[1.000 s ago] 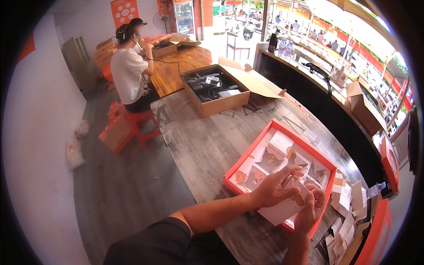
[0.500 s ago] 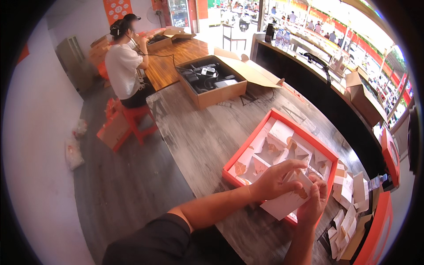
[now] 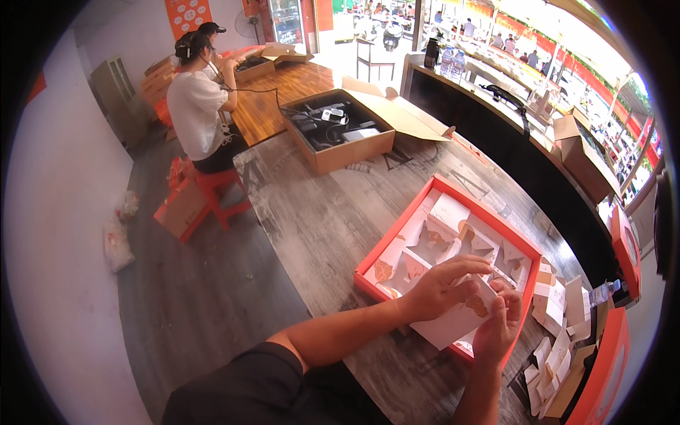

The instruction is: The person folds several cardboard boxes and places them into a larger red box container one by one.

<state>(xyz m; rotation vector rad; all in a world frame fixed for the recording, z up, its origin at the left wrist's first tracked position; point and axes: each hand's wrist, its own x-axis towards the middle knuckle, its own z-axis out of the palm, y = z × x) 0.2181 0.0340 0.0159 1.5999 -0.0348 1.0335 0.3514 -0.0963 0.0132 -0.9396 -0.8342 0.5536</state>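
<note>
Between my two hands is a small white folding carton (image 3: 448, 328) with a brown-orange printed motif, tilted above the near part of a red box. My left hand (image 3: 443, 289) closes on its upper left side, thumb across the face. My right hand (image 3: 498, 327) pinches its right edge with bent fingers. Beneath them, the shallow red box (image 3: 394, 231) lies on the table, holding several small white cartons (image 3: 450, 210), some with their tops open. My hands and the held carton hide the box's near part.
Flattened white cartons (image 3: 551, 375) pile up at the table's right end, near a plastic bottle (image 3: 604, 292). A brown cardboard box (image 3: 336, 159) of black electronics and cables stands farther back on the grey table (image 3: 297, 212). A seated person (image 3: 198, 106) works at the far left.
The held carton has shifted slightly left and tilted, so more of its printed face shows. Both hands keep their grip, with small finger movements.
</note>
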